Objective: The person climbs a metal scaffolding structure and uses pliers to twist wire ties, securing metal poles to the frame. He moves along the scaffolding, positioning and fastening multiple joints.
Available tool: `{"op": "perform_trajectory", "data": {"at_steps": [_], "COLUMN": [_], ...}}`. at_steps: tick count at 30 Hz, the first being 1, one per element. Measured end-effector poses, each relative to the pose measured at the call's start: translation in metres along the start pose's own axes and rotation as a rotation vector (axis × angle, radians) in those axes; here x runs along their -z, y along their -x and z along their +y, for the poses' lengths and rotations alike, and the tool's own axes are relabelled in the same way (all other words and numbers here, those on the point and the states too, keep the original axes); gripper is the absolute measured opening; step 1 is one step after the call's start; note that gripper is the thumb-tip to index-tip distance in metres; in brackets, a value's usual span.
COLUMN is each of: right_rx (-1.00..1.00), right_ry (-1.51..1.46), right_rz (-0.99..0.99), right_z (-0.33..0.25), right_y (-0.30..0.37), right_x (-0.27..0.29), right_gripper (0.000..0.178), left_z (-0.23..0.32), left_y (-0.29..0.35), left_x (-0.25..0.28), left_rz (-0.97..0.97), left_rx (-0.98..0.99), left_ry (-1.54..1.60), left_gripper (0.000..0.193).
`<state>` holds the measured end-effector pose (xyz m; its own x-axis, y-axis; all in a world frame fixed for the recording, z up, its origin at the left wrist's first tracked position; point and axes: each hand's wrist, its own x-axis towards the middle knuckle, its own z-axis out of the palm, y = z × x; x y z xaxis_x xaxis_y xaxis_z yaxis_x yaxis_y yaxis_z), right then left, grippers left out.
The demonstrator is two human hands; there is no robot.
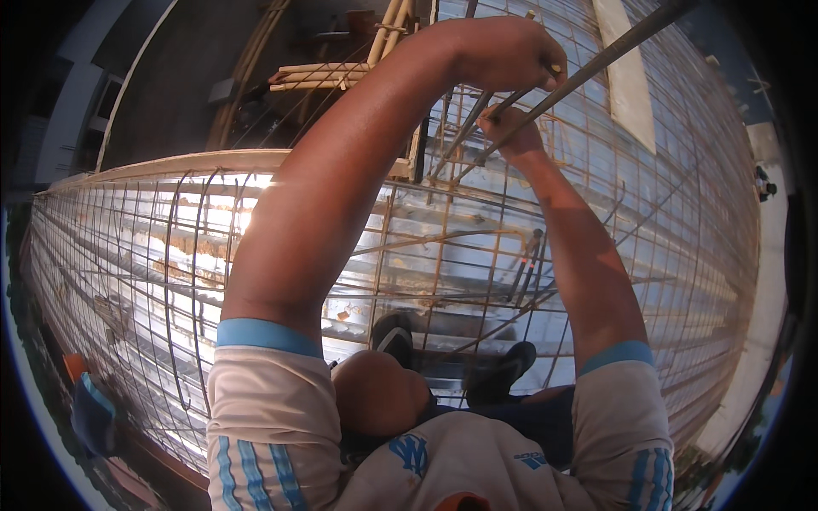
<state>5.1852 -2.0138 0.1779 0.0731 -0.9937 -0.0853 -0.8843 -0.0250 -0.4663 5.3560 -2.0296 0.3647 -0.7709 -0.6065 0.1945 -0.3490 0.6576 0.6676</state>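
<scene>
My left fingers [555, 53] and right fingers [488, 124] curl, their hold unclear, beside a steel bar [596, 66] slanting toward the far-right edge of the rebar mesh [682, 196].

Hard daylight strikes the ribbed metal deck [464, 264], glaring white toward its left edge, where detail washes out. The opening [179, 77] past its far left corner sinks into deep shadow. The left hand [514, 55] looks darker than the right hand [517, 138], and both are slightly soft. Fisheye distortion bows the rebar mesh [682, 247] strongly near the deck's right edge, where it looks hazy; black vignetting rings everything.
</scene>
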Motion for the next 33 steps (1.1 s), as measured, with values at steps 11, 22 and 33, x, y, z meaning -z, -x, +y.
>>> {"op": "perform_trajectory", "data": {"at_steps": [11,22,33], "right_rx": [-0.015,0.058,0.01], "right_ry": [0.006,-0.038,-0.096], "right_rz": [-0.113,-0.085,-0.156], "right_z": [0.003,0.0,0.012], "right_y": [0.004,0.006,0.002], "right_x": [0.008,0.014,-0.007], "right_gripper": [0.034,0.034,0.031], "left_z": [-0.018,-0.011,-0.063], "left_y": [-0.002,-0.015,-0.019], "left_x": [0.0,0.017,-0.016], "left_rz": [-0.161,-0.286,-0.274], "left_rx": [0.134,0.248,0.102], "left_ry": [0.05,0.076,0.075], "left_gripper": [0.036,0.046,0.035]}}
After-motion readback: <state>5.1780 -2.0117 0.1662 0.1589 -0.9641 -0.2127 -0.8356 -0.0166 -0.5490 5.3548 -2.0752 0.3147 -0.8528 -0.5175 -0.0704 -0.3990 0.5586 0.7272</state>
